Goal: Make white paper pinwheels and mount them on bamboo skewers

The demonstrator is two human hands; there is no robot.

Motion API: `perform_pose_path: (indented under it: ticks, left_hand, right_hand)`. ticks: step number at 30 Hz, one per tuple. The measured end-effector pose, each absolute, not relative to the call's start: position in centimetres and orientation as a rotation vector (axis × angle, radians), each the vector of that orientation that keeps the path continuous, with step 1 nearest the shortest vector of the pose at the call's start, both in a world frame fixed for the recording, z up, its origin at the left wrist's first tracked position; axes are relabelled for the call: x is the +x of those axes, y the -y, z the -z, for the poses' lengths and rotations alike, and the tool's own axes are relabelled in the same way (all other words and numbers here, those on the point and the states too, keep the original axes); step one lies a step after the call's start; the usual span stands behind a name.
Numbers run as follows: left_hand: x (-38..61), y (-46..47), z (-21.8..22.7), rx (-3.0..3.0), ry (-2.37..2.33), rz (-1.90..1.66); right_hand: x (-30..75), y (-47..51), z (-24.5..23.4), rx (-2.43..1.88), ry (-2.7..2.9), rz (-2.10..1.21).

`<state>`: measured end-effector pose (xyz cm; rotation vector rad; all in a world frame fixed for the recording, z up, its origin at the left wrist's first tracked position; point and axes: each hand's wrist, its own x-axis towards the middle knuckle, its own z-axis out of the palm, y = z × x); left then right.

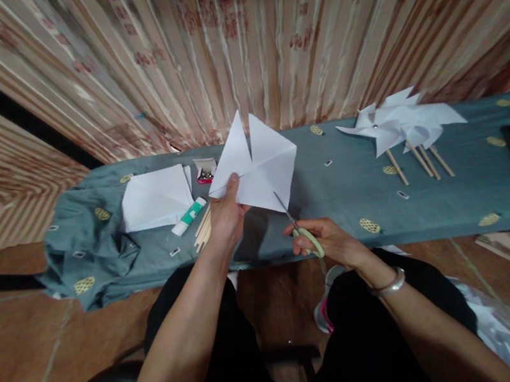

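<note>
Paper (272,172) between closed left fingers (233,185)

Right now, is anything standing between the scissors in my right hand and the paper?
Nothing visible does. The scissors in your right hand overlap the paper near its bottom corner; your left hand grips it farther left, apart from them.

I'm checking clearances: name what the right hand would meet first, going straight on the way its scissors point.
The white paper held in the left hand. The right hand's scissors point at it, their blades overlapping its lower edge in view; depth is unclear.
</note>
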<state>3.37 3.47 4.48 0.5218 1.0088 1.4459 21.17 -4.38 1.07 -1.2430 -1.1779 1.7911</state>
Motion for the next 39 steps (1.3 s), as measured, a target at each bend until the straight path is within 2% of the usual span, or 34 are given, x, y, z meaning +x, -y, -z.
perform_pose_path:
  ticks: [39]
  left_hand:
    - [4.00,-2.70,-5.07,0.545,-1.002,-1.376]
  right_hand:
    - [21.01,4.15,-1.26,-1.291,1.178,-1.737]
